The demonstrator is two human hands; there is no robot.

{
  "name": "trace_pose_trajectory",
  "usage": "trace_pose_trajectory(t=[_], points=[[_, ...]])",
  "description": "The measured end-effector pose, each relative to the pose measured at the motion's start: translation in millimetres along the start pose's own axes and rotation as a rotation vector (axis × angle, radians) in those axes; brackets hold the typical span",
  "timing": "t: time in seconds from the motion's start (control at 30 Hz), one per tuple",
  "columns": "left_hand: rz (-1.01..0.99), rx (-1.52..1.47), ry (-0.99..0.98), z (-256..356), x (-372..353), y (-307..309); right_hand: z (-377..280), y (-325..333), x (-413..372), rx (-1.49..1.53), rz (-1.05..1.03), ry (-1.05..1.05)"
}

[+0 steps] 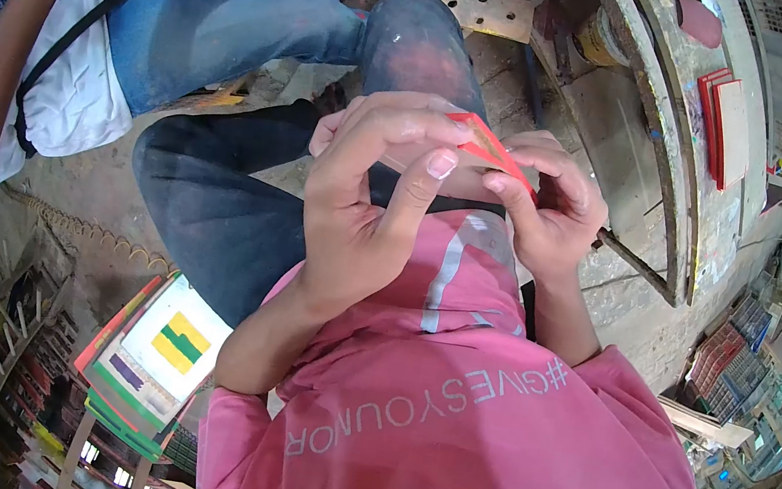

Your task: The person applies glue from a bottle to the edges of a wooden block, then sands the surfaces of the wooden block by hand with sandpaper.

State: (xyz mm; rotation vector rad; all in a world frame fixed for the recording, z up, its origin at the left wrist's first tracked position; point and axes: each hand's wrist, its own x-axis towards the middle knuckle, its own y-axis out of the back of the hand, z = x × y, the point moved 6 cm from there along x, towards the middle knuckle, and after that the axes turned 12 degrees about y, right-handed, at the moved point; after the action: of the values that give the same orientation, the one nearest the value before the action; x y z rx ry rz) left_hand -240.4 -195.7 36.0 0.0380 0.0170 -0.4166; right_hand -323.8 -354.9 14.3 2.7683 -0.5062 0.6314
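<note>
Both my hands are raised over my lap, holding a thin flat piece with bright red edges [494, 153] between them. My left hand [371, 176] grips it from the left, fingers curled over the top edge and thumb near its face. On the other side my right hand [553, 200] pinches the red edge near its lower right end. A dull pinkish-grey face of the piece shows under the left fingers. My pink shirt [468, 408] lies just below the hands.
Another person in jeans [231, 28] sits close at the left. A stack of coloured panels [207, 323] stands by my left leg. Red-edged boards [731, 134] lie on the bench [740, 196] at right. A board with holes [491, 14] lies ahead on the floor.
</note>
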Motion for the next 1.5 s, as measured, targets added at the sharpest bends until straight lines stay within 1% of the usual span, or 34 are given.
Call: trace_pose_trajectory(t=[0.1,0.17,0.2,0.27,0.33,0.4,0.43,0.5,0.63,0.73,0.8,0.93,1.03,1.1,1.3,1.5], points=[[0.004,0.003,-0.010,0.9,0.3,2.2,-2.2,-1.2,8.2,-0.025,-0.058,0.072],[0.009,-0.034,0.022,0.6,-0.7,4.7,-12.6,-1.5,16.4,-0.119,0.043,0.015],[0.013,-0.074,0.056,-0.7,-1.1,5.7,-15.1,-2.4,19.4,-0.121,0.046,0.017],[0.008,-0.066,0.049,2.9,-2.4,5.3,-25.7,-7.3,22.6,-0.164,-0.015,0.141],[-0.004,-0.058,0.044,4.4,-5.1,4.2,-27.8,-10.7,19.2,-0.151,0.001,0.139],[-0.007,-0.158,0.071,0.6,-5.4,5.6,-26.8,-12.8,18.3,-0.119,0.022,0.161],[-0.010,-0.158,0.069,1.9,-5.4,6.5,-24.2,-11.6,18.0,-0.121,0.024,0.163],[-0.073,-0.197,0.130,1.6,-5.3,6.1,-25.7,-13.1,17.9,-0.152,-0.021,0.279],[-0.086,-0.208,0.125,0.2,-5.0,7.4,-25.4,-12.9,21.2,-0.132,-0.031,0.274],[-0.083,-0.239,0.148,-0.4,-5.0,8.7,-25.0,-15.4,22.0,-0.109,-0.043,0.230],[-0.081,-0.222,0.158,-1.4,-5.4,9.3,-21.3,-12.2,17.7,-0.039,0.043,0.186],[-0.103,-0.192,0.142,-0.4,-6.3,8.3,-19.3,-7.3,10.5,-0.085,0.024,0.167],[-0.095,-0.199,0.166,-0.7,-6.6,7.5,-17.6,-5.5,8.0,-0.101,0.025,0.142],[-0.089,-0.217,0.122,0.4,-6.5,7.5,-19.6,-6.2,9.3,-0.098,0.023,0.152],[-0.073,-0.207,0.113,-1.3,-7.4,9.1,-19.2,-6.3,11.3,-0.088,0.041,0.158],[-0.079,-0.247,0.139,-4.3,-9.5,8.3,-19.2,-6.0,10.6,-0.110,0.062,0.129]])
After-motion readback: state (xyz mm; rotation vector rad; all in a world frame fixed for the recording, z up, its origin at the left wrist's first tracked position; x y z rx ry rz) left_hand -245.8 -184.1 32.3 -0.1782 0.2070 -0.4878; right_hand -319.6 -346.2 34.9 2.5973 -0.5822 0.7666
